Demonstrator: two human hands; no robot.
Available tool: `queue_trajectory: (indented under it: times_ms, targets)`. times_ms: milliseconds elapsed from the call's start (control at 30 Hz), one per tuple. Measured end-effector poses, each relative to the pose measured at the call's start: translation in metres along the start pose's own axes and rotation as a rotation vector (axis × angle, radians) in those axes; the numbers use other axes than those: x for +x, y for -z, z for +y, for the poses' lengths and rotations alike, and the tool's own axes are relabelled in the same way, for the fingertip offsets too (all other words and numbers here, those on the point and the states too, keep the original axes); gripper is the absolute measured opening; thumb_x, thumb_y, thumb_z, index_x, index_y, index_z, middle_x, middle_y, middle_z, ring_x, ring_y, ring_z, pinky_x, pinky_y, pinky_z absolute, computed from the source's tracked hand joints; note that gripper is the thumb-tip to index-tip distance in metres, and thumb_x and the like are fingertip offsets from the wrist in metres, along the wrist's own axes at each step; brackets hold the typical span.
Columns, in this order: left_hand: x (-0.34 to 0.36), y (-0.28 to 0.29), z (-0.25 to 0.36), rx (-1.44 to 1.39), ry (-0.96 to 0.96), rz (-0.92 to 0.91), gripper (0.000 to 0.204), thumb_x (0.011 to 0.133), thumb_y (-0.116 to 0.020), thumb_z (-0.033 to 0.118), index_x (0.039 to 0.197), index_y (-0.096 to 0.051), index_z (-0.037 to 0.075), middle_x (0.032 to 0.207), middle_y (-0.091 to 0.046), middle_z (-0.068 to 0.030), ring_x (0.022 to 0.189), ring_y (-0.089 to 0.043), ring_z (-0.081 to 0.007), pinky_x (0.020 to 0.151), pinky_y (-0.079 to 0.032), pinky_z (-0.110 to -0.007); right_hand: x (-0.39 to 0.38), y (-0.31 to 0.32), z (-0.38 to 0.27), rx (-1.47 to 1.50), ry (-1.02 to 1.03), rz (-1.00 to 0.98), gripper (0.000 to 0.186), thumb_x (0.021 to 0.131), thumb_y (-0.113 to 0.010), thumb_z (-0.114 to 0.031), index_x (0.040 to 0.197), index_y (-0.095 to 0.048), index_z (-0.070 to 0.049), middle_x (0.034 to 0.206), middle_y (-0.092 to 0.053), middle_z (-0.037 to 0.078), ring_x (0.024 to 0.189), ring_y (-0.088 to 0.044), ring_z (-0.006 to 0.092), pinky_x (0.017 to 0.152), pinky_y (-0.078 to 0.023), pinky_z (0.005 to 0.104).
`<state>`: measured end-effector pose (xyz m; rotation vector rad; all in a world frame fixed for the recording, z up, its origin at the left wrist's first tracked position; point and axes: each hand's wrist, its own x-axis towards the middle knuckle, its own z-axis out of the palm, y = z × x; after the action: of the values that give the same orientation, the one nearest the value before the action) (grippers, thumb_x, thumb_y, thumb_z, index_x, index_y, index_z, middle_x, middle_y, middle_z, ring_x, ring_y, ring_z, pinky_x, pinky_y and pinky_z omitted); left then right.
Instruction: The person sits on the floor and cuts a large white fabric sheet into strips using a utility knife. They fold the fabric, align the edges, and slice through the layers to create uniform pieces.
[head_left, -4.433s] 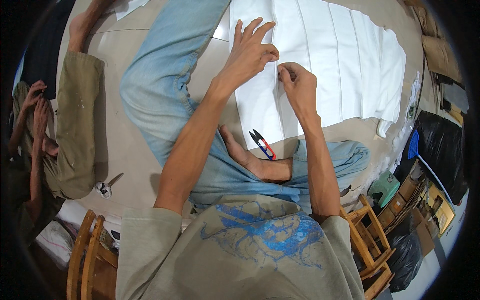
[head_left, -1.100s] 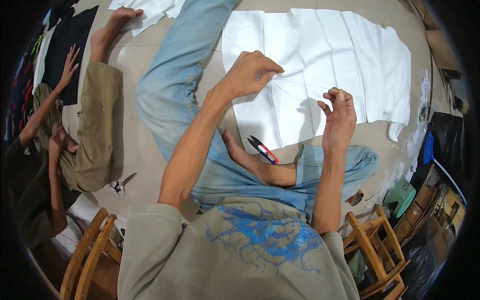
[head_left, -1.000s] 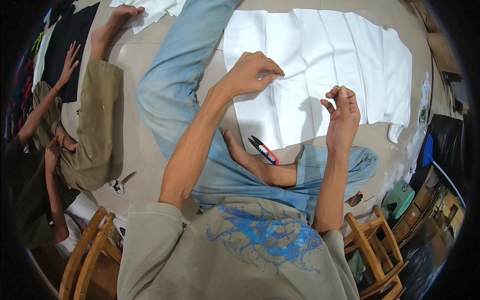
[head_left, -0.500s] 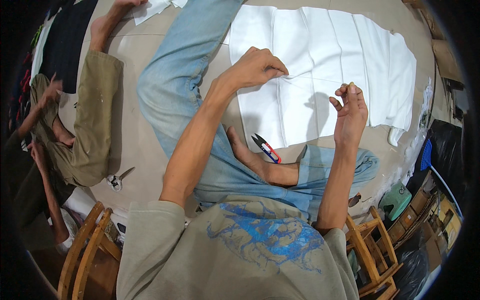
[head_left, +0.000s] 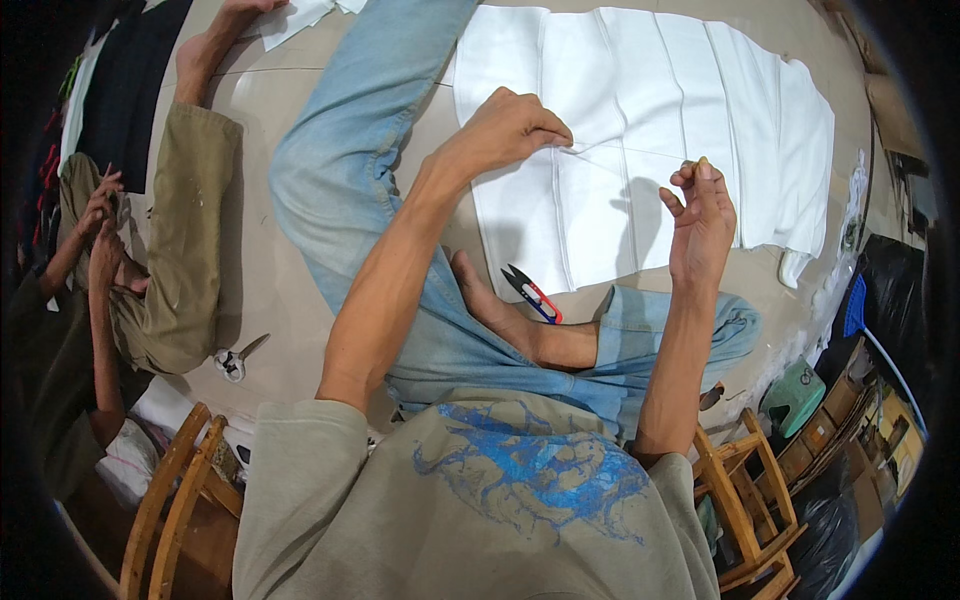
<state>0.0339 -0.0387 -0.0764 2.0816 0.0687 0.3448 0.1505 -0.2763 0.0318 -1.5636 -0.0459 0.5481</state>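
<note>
A white fabric piece [head_left: 650,80] with several lengthwise seams lies spread on the floor before me. My left hand [head_left: 500,132] pinches a small raised fold of it near the left seam. From that fold a thin pale thread [head_left: 632,150] runs taut to my right hand [head_left: 700,220], whose thumb and forefinger are pressed together on it above the fabric; the other fingers are loosely curled. Whether a needle is in that pinch is too small to tell. Thread snips [head_left: 532,293] with black blades and a red and blue handle lie by the fabric's near edge, beside my foot.
At left sits another person, their hands [head_left: 100,225] close together. Scissors with pale handles [head_left: 231,364] rest on the floor between us. Wooden stools [head_left: 745,505] flank me. Along the right stand a green plastic stool [head_left: 793,400], a blue fly swatter [head_left: 855,305], cardboard and black bags.
My hands hold nearly the same places, with the thread still stretched between them. The other person's hands have come closer together at left. The view has shifted slightly.
</note>
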Motion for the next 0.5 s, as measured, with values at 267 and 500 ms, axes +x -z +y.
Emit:
queue_trajectory:
  times_ms: [267, 500]
  targets:
    - [-0.0008, -0.0019, -0.004, -0.025, 0.026, -0.01, 0.013, 0.087, -0.077, 0.011, 0.097, -0.084, 0.009, 0.088, -0.079, -0.0118, 0.069, -0.072, -0.0229, 0.067, -0.055, -0.032, 0.0012, 0.0008, 0.0002, -0.002, -0.001, -0.001, 0.021, 0.106, -0.062, -0.028, 0.108, -0.061, -0.007, 0.099, -0.063, 0.004, 0.095, -0.062, 0.0131, 0.082, -0.058, 0.0323]
    - [-0.0012, -0.0034, -0.0066, -0.035, 0.04, -0.02, 0.013, 0.087, -0.076, 0.011, 0.098, -0.084, 0.01, 0.087, -0.079, -0.0113, 0.066, -0.071, -0.0214, 0.066, -0.055, -0.032, 0.0027, 0.0015, 0.0002, -0.008, -0.003, -0.004, 0.021, 0.106, -0.062, -0.028, 0.108, -0.061, -0.007, 0.1, -0.063, 0.004, 0.096, -0.062, 0.0132, 0.084, -0.058, 0.0329]
